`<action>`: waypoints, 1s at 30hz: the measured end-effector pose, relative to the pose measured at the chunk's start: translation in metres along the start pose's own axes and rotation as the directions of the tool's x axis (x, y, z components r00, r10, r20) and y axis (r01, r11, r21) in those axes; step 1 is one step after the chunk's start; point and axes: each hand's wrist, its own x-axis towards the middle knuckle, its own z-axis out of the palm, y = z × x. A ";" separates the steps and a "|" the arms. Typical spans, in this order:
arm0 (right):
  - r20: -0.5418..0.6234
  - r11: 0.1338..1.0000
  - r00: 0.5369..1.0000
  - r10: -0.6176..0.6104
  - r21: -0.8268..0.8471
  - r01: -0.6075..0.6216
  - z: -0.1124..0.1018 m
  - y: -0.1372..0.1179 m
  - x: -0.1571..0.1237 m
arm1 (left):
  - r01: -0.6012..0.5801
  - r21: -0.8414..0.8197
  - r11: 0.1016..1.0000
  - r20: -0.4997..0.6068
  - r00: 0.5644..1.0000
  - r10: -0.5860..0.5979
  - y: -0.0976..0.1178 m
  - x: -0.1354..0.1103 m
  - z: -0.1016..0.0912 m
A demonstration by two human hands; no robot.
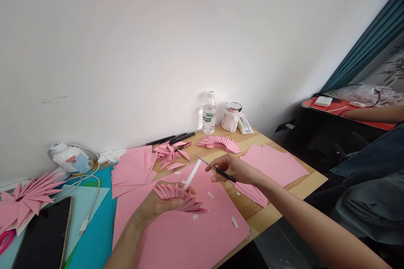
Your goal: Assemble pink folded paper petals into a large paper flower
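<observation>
Pleated pink paper [181, 195], fanned out in pointed folds, is gripped in my left hand [154, 204], thumb across the folds. From it a narrow white paper strip [192, 174] sticks up toward the right. My right hand [232, 168] is closed around a slim craft knife [224, 173] with a black handle and a thin metal blade. The blade points left, and its tip is close to the upper end of the strip; whether they touch I cannot tell. Both hands are above a large pink sheet [176, 243] with several small white scraps [234, 222] on it.
At the back stand a water bottle [208, 113] and a white mug [229, 119], near a curved pink folded piece [219, 143]. Pink sheets [274, 164] lie right. Leftward are a phone [46, 235], a white bottle [72, 159] and a cable [91, 208]. Another person's arm [375, 114] rests on a red table.
</observation>
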 end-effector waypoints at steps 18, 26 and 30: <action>-0.192 0.655 0.976 0.103 -0.725 -0.212 -0.031 0.025 -0.002 | 0.016 0.300 0.954 -0.020 1.000 -0.010 0.001 0.002 -0.008; -0.222 0.826 0.966 0.134 -0.513 -0.232 -0.016 0.046 0.017 | -0.150 -0.058 0.987 -0.391 0.913 0.115 -0.002 0.009 -0.003; -0.199 0.860 0.972 0.120 -0.469 -0.203 -0.015 0.048 0.012 | -0.210 -0.258 0.943 -0.469 0.881 0.068 -0.004 0.013 -0.006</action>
